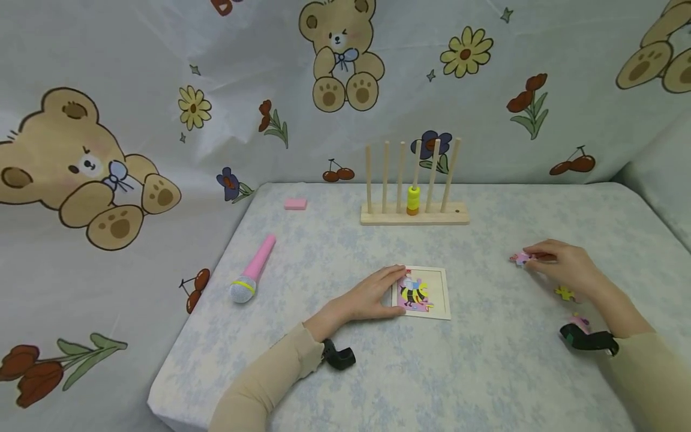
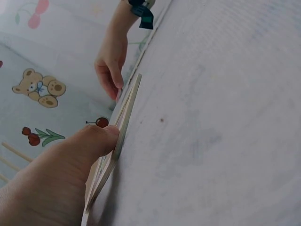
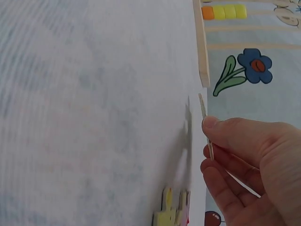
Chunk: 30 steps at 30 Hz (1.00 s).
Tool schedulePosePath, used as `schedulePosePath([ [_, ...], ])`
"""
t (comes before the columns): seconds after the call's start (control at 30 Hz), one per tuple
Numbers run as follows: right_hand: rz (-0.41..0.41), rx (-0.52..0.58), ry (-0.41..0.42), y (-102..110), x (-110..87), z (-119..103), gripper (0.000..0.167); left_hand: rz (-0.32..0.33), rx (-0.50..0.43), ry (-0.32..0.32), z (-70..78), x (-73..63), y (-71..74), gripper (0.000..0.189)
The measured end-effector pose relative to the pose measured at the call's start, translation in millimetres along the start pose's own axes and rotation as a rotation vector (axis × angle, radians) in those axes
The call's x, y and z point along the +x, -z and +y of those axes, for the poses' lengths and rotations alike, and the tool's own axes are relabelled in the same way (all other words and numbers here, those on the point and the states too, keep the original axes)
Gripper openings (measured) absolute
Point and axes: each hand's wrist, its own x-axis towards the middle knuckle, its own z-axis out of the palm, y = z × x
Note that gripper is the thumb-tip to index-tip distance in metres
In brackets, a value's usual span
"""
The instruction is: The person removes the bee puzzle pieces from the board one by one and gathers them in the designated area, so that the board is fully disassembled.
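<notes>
My left hand (image 1: pixel 372 295) rests on the left side of a square wooden puzzle board (image 1: pixel 439 294) with a bee picture partly filled in. Its fingers lie toward the top left corner, and the thumb (image 2: pixel 96 143) touches the near rim. Over at the right, my right hand (image 1: pixel 572 267) pinches a thin pink puzzle piece (image 1: pixel 521 258) between thumb and fingertips. In the right wrist view that piece (image 3: pixel 203 106) is edge-on, raised off the cloth. A yellow puzzle piece (image 1: pixel 564 293) and a pink one (image 1: pixel 580 323) lie below the right hand, the latter partly hidden by the wrist strap.
Behind the board stands a wooden peg rack (image 1: pixel 388 218) with yellow and orange beads (image 1: pixel 412 199) on one peg. A pink toy microphone (image 1: pixel 259 258) lies at the left, a pink block (image 1: pixel 295 204) behind it. Bear-patterned cloth (image 1: pixel 243 60) hangs behind the table.
</notes>
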Motion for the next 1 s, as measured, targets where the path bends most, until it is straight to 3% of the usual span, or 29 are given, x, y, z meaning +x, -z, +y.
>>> schedulePosePath([
  [0.27, -0.01, -0.035, -0.005, -1.9, 0.7, 12.6, 0.037, 0.004, -0.01, 0.028, 0.0, -3.3, 0.2, 0.087],
  [0.43, -0.026, -0.056, -0.013, -2.2, 3.3, 9.0, 0.04, 0.008, 0.014, 0.032, -0.6, -2.1, 0.4, 0.088],
  [0.57, 0.013, -0.001, 0.013, -3.5, 1.4, -19.5, 0.042, -0.002, 0.022, 0.036, 0.4, -0.3, 1.7, 0.088],
  [0.73, 0.079, 0.074, 0.217, -27.1, 2.4, -78.9, 0.035, -0.024, 0.033, 0.056, 0.2, -0.2, 1.1, 0.088],
  [0.87, -0.002, 0.159, 0.306, -51.4, 5.9, -117.8, 0.034, -0.023, 0.029, 0.055, -0.5, -0.4, -0.2, 0.087],
  [1.0, -0.074, 0.211, 0.361, -73.8, 11.5, -140.4, 0.036, -0.008, 0.032, 0.051, -1.4, -0.1, 0.1, 0.087],
])
